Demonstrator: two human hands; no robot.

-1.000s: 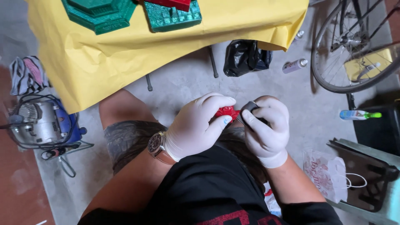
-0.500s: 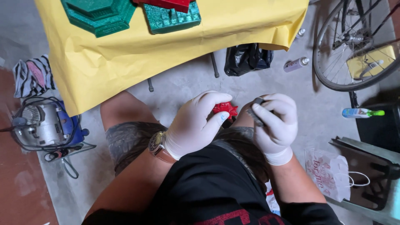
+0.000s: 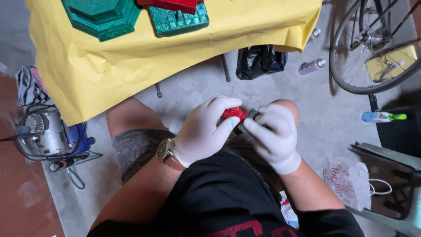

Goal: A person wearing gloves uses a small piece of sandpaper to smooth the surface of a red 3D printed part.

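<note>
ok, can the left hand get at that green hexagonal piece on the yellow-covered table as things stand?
Probably not right away: the left hand is wrapped around a small red piece down at the lap. The green hexagonal piece lies uncovered on the table, with open space between.

Two green moulded pieces (image 3: 103, 17) and one red piece (image 3: 169, 4) lie at the table's near edge, while the floor carries two spray cans (image 3: 311, 66), one green-capped bottle (image 3: 382, 116), one black bag (image 3: 261, 60) and one bicycle wheel (image 3: 372, 48)
</note>
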